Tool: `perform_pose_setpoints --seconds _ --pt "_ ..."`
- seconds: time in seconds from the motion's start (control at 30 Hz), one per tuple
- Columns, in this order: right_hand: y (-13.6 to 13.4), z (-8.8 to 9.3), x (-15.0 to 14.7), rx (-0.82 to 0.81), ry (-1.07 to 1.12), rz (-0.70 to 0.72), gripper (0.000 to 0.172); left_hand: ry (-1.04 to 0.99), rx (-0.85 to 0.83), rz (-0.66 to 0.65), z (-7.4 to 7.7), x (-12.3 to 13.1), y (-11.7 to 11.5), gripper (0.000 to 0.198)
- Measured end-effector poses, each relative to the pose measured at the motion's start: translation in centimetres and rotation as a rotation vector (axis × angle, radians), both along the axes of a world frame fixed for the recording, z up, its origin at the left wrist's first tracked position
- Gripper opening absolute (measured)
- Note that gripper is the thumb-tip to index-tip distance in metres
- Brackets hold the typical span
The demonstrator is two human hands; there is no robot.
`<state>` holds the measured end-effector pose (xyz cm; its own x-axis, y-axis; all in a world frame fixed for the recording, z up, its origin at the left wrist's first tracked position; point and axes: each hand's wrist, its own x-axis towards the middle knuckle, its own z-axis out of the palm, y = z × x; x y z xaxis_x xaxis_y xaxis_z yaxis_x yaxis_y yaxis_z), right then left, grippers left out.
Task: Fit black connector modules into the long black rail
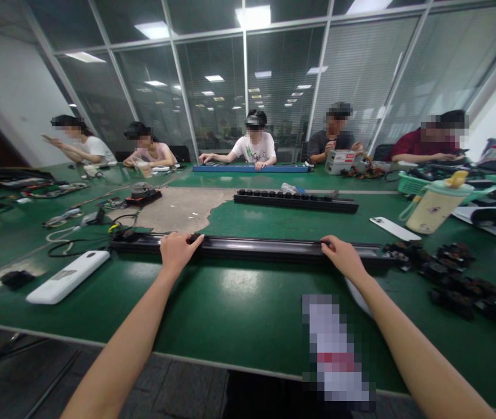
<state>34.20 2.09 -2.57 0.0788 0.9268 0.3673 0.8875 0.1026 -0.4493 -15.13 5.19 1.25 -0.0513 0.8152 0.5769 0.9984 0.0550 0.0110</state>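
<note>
A long black metal rail (256,247) with a shiny channel along its top lies across the green table before me. My left hand (178,251) is closed over its left part, thumb stretched along the top beside a small black block (194,238) in the channel. Whether the fingers also touch that block is hard to tell. Farther right, my right hand (342,255) grips the same rail, thumb and fingers at its upper edge. Off the rail's right end lies a pile of small black modules (448,270). A black cable (67,249) lies by its left end.
A white power bank-like case (68,278) lies left, a white phone (395,228) and a tumbler (437,206) right. Beyond is another black rail (295,202) carrying several modules. Several people sit opposite; one has hands on a blue rail (252,169). A blurred-out patch covers the near edge.
</note>
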Motion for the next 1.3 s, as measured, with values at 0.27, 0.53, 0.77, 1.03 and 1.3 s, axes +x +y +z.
perform_pose_setpoints --seconds 0.27,0.53,0.77,1.03,1.3 --pt "-0.2 0.2 -0.1 -0.001 -0.006 0.001 0.034 0.006 -0.011 -0.015 0.1 0.6 0.0 0.068" --pt "-0.2 0.1 -0.1 0.009 -0.012 0.005 0.035 -0.006 -0.008 -0.025 0.1 0.8 -0.1 0.067" --pt "-0.1 0.1 0.0 0.012 -0.03 0.004 0.035 -0.007 -0.027 -0.021 0.4 1.1 -0.3 0.066" --pt "-0.1 0.0 0.0 0.029 -0.018 0.008 0.035 0.009 -0.003 -0.028 0.2 1.1 -0.2 0.067" --pt "-0.2 0.1 -0.1 0.015 -0.002 -0.003 0.033 0.003 -0.015 -0.028 0.2 1.2 -0.2 0.068"
